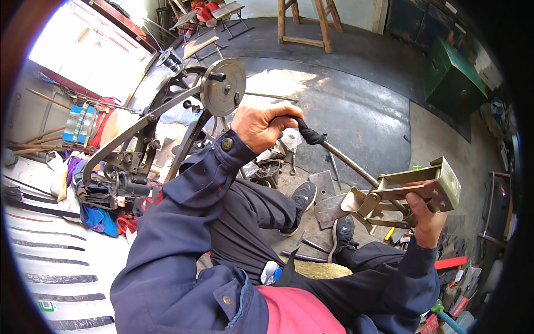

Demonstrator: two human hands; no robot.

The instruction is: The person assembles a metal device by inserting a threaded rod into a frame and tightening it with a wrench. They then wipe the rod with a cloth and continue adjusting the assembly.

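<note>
My right hand (425,220) is wrapped round the brass-coloured metal frame of a scissor jack (400,192), which I hold up in front of my right knee. From the jack a long threaded rod (350,162) runs up and to the left. Black wrapping (311,134), cloth or rubber, covers the rod's far end. My left hand (261,125) is closed round that wrapped end, and its fingers partly hide it. The jack's arms are folded fairly flat, and part of the frame is behind my right fingers.
A hand-cranked sewing machine (224,87) stands on the left. Metal plates (328,209), a spanner (293,164) and rods lie on the floor around my shoes (303,200). Dark strips (61,278) lie on a white surface at left. A green box (453,78) stands far right, a wooden stand (322,28) behind.
</note>
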